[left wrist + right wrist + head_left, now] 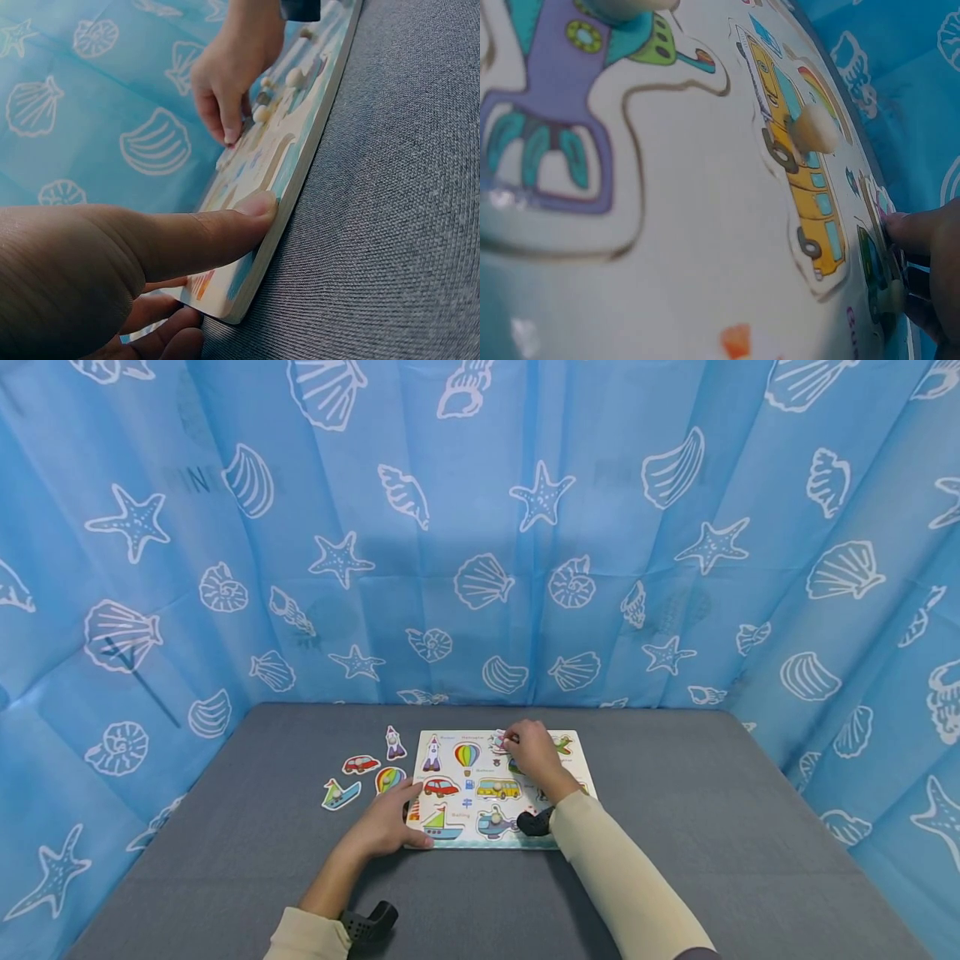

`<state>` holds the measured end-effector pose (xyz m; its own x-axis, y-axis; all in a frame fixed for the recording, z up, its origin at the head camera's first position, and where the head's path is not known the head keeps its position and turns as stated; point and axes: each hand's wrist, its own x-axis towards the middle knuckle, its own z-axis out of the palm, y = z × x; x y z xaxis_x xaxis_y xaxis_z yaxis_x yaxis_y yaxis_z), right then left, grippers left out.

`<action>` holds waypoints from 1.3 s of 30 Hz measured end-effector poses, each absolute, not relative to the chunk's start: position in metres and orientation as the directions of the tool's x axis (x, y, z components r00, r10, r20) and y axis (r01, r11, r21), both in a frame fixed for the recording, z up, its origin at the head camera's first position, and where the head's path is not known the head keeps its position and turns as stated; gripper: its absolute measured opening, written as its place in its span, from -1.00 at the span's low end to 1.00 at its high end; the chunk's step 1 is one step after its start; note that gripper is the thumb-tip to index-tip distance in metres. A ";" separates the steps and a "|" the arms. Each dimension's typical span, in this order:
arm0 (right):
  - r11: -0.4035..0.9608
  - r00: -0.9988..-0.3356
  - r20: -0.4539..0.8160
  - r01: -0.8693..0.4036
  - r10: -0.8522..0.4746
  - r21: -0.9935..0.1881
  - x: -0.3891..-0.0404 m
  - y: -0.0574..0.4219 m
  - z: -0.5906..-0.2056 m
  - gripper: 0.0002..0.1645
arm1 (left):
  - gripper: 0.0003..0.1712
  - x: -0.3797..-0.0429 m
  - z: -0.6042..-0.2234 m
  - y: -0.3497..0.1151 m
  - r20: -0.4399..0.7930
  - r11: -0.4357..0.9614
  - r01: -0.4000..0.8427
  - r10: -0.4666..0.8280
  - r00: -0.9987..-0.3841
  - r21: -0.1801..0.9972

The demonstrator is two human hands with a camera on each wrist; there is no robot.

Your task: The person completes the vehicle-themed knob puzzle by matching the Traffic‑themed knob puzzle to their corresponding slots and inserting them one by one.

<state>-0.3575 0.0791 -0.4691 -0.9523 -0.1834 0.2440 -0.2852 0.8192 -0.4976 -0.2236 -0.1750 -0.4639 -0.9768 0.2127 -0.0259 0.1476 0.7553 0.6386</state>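
A white wooden peg puzzle board [450, 770] with printed vehicles lies on the grey table. My left hand [386, 822] grips its near left corner; the thumb [225, 221] presses on the top near the edge and the fingers bend by the side. At the far edge, my right hand [534, 752] pinches a small pinkish helicopter piece [497, 742] over the board, partly hidden by the fingers. A yellow bus piece [821, 210] with a round wooden knob sits in its recess, as does a purple submarine piece [562, 90].
Left of the board lie loose pieces: a rocket [395, 744], a red car [361, 764], a balloon [387, 778] partly behind my left hand, and a sailboat [341, 795]. A green plane piece [562, 744] is at the board's far right. Behind the table hangs a blue seashell curtain [480, 635].
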 end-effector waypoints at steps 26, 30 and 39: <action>0.847 -0.929 0.269 -0.347 -0.253 -0.403 -0.356 0.077 -0.469 -0.87 | 0.06 -0.224 -0.465 -0.177 -0.019 0.750 0.152 0.215 -0.976 0.644; 0.854 -0.934 0.245 -0.341 -0.260 -0.393 -0.355 0.077 -0.467 -0.78 | 0.06 -0.224 -0.465 -0.178 -0.019 0.748 0.152 0.215 -0.976 0.646; 0.826 -0.944 0.211 -0.326 -0.254 -0.460 -0.353 0.087 -0.463 -0.60 | 0.06 -0.225 -0.464 -0.177 -0.032 0.750 0.149 0.221 -0.975 0.645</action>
